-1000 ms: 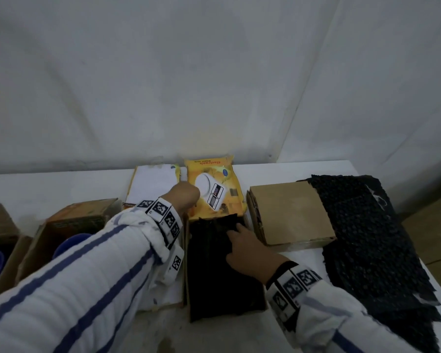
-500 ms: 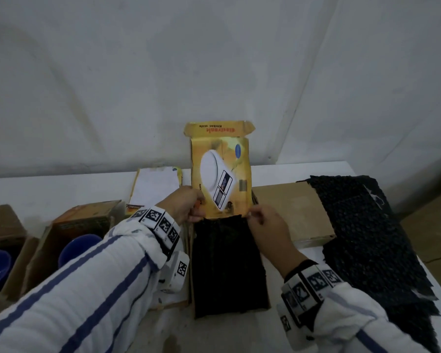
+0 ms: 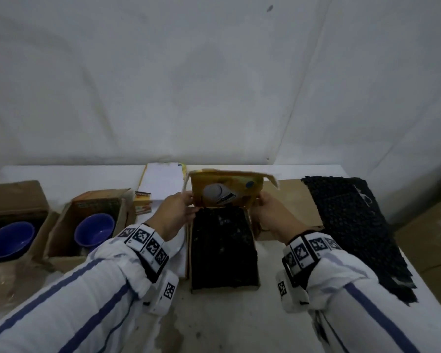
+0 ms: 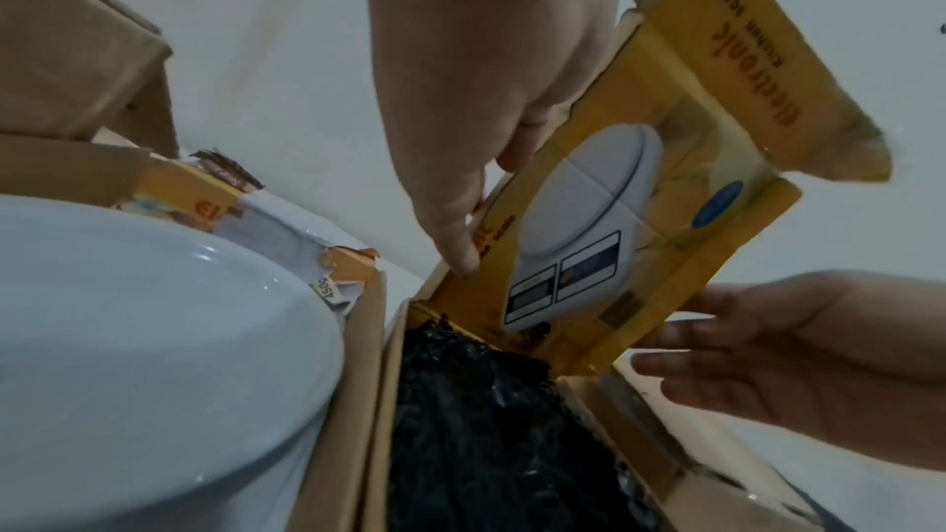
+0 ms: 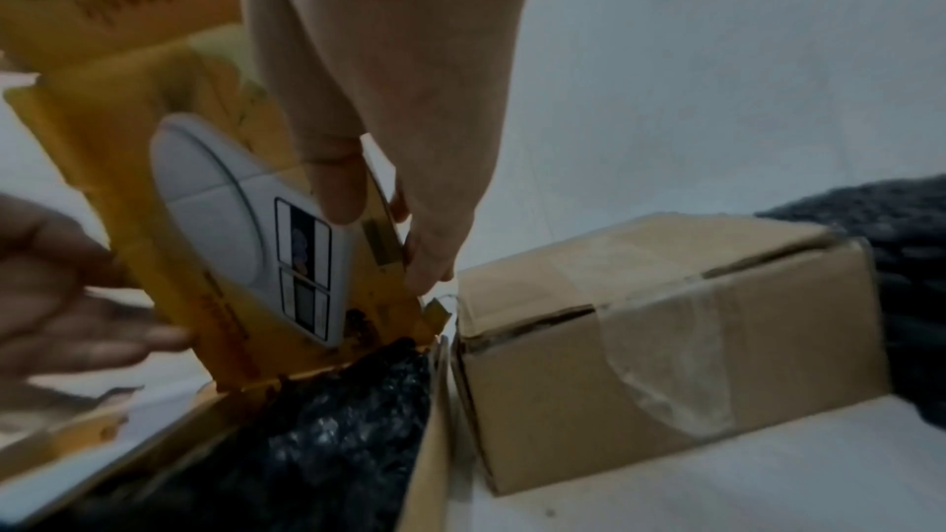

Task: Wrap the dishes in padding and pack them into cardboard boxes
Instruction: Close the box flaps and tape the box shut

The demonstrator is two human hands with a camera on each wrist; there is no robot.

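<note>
An open yellow box (image 3: 190, 250) stands in the middle of the table, filled by a dish bundle wrapped in black padding (image 3: 223, 248). Its printed yellow lid (image 3: 225, 191) is tipped forward over the far end. My left hand (image 3: 186, 208) pinches the lid's left edge, and my right hand (image 3: 256, 207) pinches the right edge. In the left wrist view the left hand (image 4: 476, 217) has its fingers along the lid (image 4: 614, 217). The right wrist view shows the right hand (image 5: 378, 225) with its thumb on the lid's face (image 5: 215, 217) above the bundle (image 5: 317, 439).
A white plate (image 4: 128, 338) lies just left of the box. Two open cartons at the left each hold a blue bowl (image 3: 94, 231) (image 3: 9, 240). A taped brown carton (image 5: 665, 338) sits close on the right, and black padding sheets (image 3: 351, 225) lie beyond it.
The lid went from lying flat behind the box to upright, and now tilts forward over the bundle. My right hand left the padding and took the lid's right edge.
</note>
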